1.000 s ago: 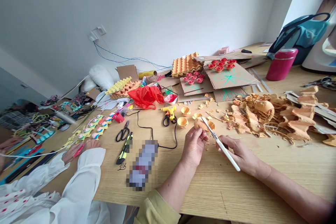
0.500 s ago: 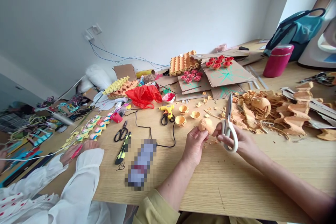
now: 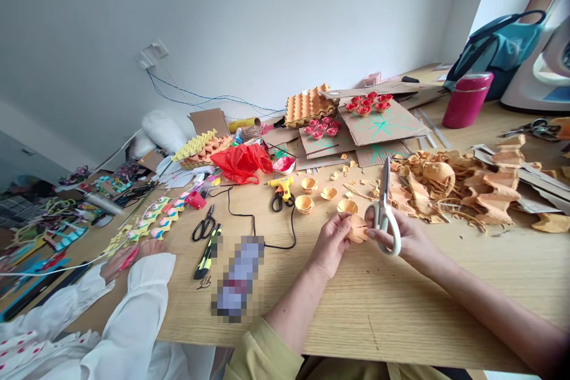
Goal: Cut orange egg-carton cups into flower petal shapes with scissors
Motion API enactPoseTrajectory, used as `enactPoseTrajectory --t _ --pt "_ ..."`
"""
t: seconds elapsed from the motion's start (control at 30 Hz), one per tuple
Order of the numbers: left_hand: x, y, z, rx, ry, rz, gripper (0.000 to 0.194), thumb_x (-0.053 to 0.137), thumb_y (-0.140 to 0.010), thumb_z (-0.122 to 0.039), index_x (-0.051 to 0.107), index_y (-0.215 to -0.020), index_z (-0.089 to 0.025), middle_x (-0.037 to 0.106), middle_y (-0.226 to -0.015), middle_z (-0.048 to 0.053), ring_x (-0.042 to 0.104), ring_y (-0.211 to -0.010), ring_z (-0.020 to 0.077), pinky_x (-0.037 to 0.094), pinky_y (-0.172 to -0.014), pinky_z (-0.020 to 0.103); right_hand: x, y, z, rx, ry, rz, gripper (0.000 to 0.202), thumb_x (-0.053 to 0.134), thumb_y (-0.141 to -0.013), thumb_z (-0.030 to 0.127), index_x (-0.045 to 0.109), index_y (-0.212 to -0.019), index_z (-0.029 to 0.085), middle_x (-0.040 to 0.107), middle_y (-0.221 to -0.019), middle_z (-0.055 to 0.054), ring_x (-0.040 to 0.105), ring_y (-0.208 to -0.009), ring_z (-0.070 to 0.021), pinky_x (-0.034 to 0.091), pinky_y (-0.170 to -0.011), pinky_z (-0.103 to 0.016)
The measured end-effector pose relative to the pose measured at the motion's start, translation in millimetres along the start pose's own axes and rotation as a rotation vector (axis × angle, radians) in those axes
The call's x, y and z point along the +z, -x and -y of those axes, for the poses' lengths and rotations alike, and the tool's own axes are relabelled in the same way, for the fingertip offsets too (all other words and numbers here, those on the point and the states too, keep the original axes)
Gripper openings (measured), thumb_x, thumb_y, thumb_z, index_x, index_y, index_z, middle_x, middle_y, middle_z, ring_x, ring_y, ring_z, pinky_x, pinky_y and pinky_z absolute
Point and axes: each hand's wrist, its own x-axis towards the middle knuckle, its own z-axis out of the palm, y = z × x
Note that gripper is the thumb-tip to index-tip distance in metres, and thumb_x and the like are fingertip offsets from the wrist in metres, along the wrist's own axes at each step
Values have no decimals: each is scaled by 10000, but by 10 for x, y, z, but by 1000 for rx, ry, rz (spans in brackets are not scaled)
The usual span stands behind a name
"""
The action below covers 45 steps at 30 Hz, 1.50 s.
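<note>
My left hand (image 3: 332, 243) is closed on an orange egg-carton cup (image 3: 357, 229) with slits cut in its side. In my right hand (image 3: 403, 234) are white-handled scissors (image 3: 386, 214), their blades pointing up and away from the cup. The fingertips of my right hand are close to the cup's right side; whether they touch it, I cannot tell. Just behind the held cup sits another cut cup (image 3: 347, 206) on the table. More cups, such as this stacked one (image 3: 304, 204), stand to the left.
Torn egg-carton scraps (image 3: 445, 190) are heaped to the right. Red paper flowers (image 3: 367, 103) rest on cardboard (image 3: 401, 124) behind. A yellow glue gun (image 3: 281, 185), black scissors (image 3: 204, 225), a cutter (image 3: 208, 252) and a power strip lie left. Another person's hands (image 3: 149, 247) are farther left.
The held cup has moved slightly lower and been turned, so its slits now show. The cup behind it has come into sight. The scissors stay in my right hand, blades up.
</note>
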Motion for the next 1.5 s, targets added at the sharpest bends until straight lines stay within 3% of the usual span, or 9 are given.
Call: enactPoseTrajectory --t 0.13,0.33,0.47,0.57,0.73,0.87,1.0,1.5 --pt "-17 -2 -17 -40 -22 -50 371 814 -686 -397 643 -912 -157 637 -837 23 575 -746 114 421 -695 237 2 0 -65 -54 35 61 382 781 -708 533 573 -864 254 613 -765 7 549 -665 -169 481 -593 -291" --pt "-16 -19 -9 -1 -202 -113 411 862 -606 -338 673 -915 -143 636 -792 6 519 -679 81 380 -652 220 -66 -39 -185 -94 89 -22 366 708 -780 546 559 -944 254 626 -796 -2 559 -672 -175 475 -604 -302" --pt "-30 -37 -1 35 -298 -141 405 853 -617 -370 700 -906 -131 670 -799 37 544 -681 101 415 -684 253 -115 -48 -163 -118 167 -61 306 732 -783 469 556 -911 254 603 -864 -12 559 -779 -202 470 -715 -338" --pt "-44 -50 -15 90 -305 -195 387 854 -616 -366 712 -885 -126 688 -786 46 571 -691 119 434 -717 274 -127 -32 -108 -178 323 -76 240 686 -823 435 540 -878 254 605 -852 -19 562 -810 -221 463 -739 -354" --pt "-61 -60 -70 172 -309 -235 318 845 -626 -356 720 -822 -140 706 -782 36 603 -733 137 451 -791 293 -141 5 -45 -276 669 -25 161 550 -891 367 508 -799 242 573 -728 -5 535 -683 -195 423 -628 -317" --pt "-76 -61 -92 229 -356 -264 262 814 -670 -358 714 -786 -145 702 -759 29 609 -730 138 461 -791 288 -186 11 -65 -390 936 72 130 527 -905 330 489 -821 238 608 -766 -20 561 -721 -207 406 -718 -350" --pt "-96 -69 -92 253 -355 -283 237 797 -692 -334 714 -808 -145 706 -777 27 615 -757 136 465 -796 272 -239 -10 -106 -450 1103 82 116 552 -889 341 517 -857 234 641 -795 -35 597 -747 -223 391 -779 -381" --pt "-158 -104 -89 300 -393 -246 215 801 -690 -306 664 -769 -160 680 -760 10 609 -737 124 477 -776 260 -258 -17 -100 -506 1250 59 206 558 -870 432 547 -825 231 654 -783 -54 610 -735 -232 387 -785 -379"
